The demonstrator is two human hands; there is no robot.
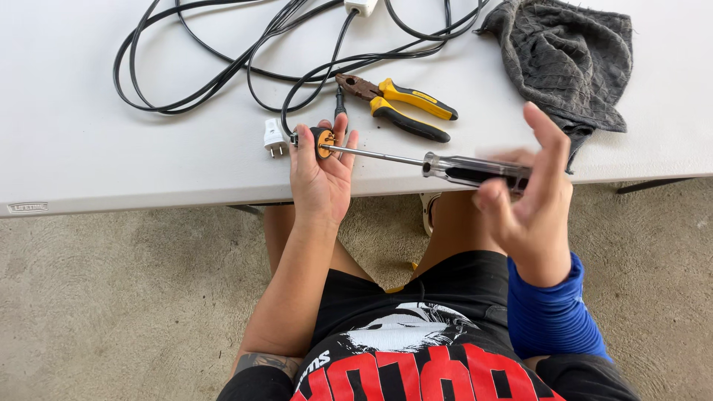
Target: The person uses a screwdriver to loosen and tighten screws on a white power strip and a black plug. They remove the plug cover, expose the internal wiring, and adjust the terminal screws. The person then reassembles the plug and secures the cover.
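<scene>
Concrete floor underfoot, white bench (89, 148) across the top of view; I sit at its near edge, knees under it.

My left hand (319, 174) is at the near edge, grip closed around a small black-and-orange plug body (322, 141), orange face turned toward my right. A black cord (223, 67) runs from it back over the bench in loose loops toward the far edge, where a white fitting (362, 6) sits on the line.

My right hand (531, 200) holds the clear-and-black handle of a screwdriver (445, 165). Thumb and lower fingers pinch the handle; index and middle fingers are lifted and spread. Hand is motion-blurred. The shaft lies level along the near edge, tip meeting the plug's orange face.

Nearby: white two-pin plug (274, 138) lying just left of my left hand; yellow-handled pliers (397, 106) just behind the screwdriver shaft, jaws toward the cord; grey rag (568, 56) crumpled at the far right, hanging over the near edge.

Progress, as I judge it: the driver is engaged at the plug, screw work is under way. Whether it is tight or loose I cannot tell.
</scene>
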